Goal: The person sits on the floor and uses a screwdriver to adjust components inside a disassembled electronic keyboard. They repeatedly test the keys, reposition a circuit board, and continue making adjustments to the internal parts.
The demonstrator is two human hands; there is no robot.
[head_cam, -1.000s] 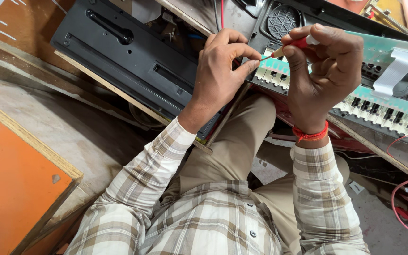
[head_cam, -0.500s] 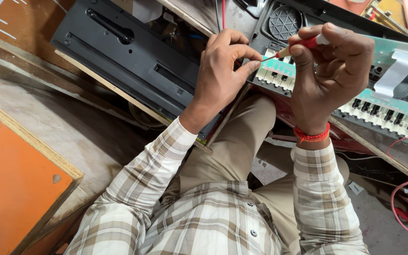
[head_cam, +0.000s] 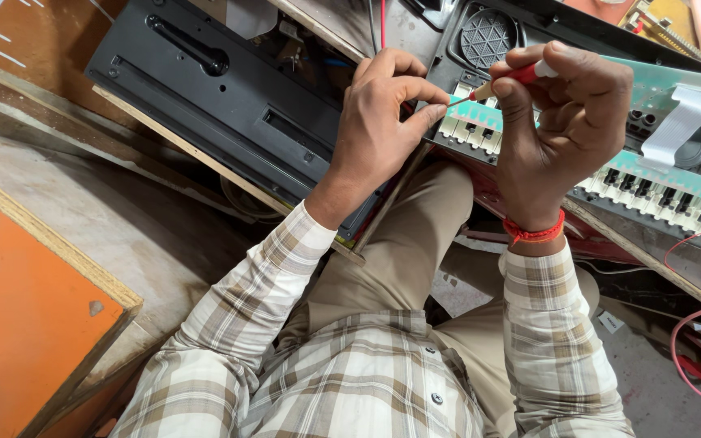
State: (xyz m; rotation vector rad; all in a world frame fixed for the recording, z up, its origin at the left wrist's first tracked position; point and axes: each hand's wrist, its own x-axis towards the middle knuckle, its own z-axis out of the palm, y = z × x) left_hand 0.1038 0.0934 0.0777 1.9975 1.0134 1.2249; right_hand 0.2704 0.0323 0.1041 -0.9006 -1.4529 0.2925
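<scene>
An opened electronic keyboard (head_cam: 659,174) lies across a wooden table (head_cam: 667,243); it is the landmark for the rest. Its black plastic shell (head_cam: 229,97), long and flat with a moulded handle slot, lies just left of the exposed inner parts. Inside the shell at the top sits a round speaker grille (head_cam: 488,36) with a fine mesh. A pale green circuit board (head_cam: 651,89) runs over the row of small white and black key contacts (head_cam: 659,199), and a flat white ribbon cable (head_cam: 679,126) bends across it. To the far left of the keyboard stands an orange board (head_cam: 26,324) with a raw chipboard edge. The right hand (head_cam: 557,122) is curled, pinching a slim red-handled screwdriver (head_cam: 513,77) whose thin metal tip points left to the contacts at the board's left end. The left hand (head_cam: 383,122) has its fingers drawn together, fingertips touching that tip.
</scene>
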